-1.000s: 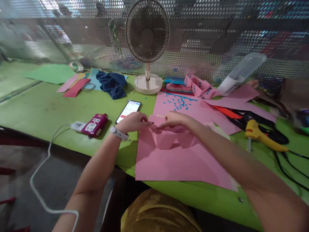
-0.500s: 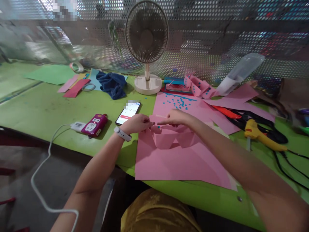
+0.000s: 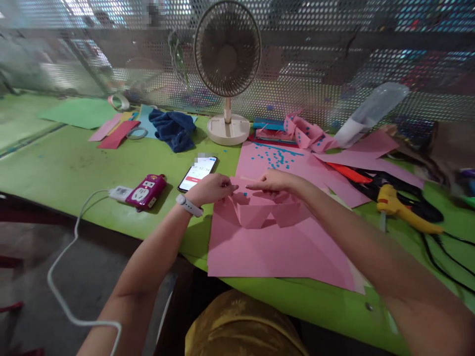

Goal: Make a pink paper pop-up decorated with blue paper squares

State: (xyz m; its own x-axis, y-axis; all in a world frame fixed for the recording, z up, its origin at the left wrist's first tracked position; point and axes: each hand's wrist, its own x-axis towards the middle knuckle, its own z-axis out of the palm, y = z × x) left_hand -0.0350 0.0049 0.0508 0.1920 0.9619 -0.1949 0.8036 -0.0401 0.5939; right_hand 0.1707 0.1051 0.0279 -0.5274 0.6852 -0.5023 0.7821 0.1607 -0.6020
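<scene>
A folded pink paper shape (image 3: 256, 216) with zigzag sides stands on a flat pink sheet (image 3: 267, 254). My left hand (image 3: 215, 188), a white watch (image 3: 189, 205) on its wrist, pinches the folded paper's left end. Over its far side is my right hand (image 3: 276, 181), index finger stretched left and the other fingers curled beneath. Nothing shows in its fingers. A small blue paper dot (image 3: 245, 194) lies on the pink paper just below that fingertip. Several more blue dots (image 3: 278, 159) are scattered on the pink sheet behind my hands.
A phone (image 3: 196, 173) and a purple power socket (image 3: 146, 192) lie left. Behind stand a fan (image 3: 227, 129) and a blue cloth (image 3: 172, 129). On the right are a yellow glue gun (image 3: 403, 210), an orange-red tool (image 3: 349, 172), a clear bottle (image 3: 371, 113) and dotted pink paper (image 3: 306, 133).
My right index fingertip has drawn slightly right and up, away from my left fingers. The blue dot below it now shows more plainly. My left hand keeps its grip.
</scene>
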